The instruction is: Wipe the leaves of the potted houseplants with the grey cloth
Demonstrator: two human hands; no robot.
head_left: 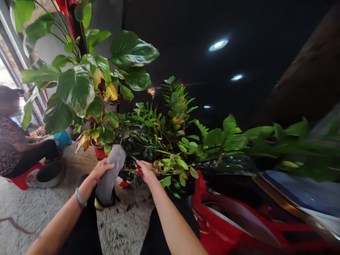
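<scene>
My left hand (102,169) is clamped on the grey cloth (110,173), its length running up toward the plant (143,138), while my right hand (145,170), nearer the foliage, pinches a leafy stem just beside it.

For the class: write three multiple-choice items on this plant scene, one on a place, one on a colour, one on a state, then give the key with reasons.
1. Where is the grey cloth? A in the left hand B on the red vehicle C in the bowl
2. What colour is the small plant pot? A blue B red C white
3. What is the right hand doing? A resting on the floor B gripping the cloth C touching the dark-leaved plant

Key: 1 A, fingers wrap it. 2 B, red rim shows under leaves. 3 C, fingers meet its leaves.
</scene>
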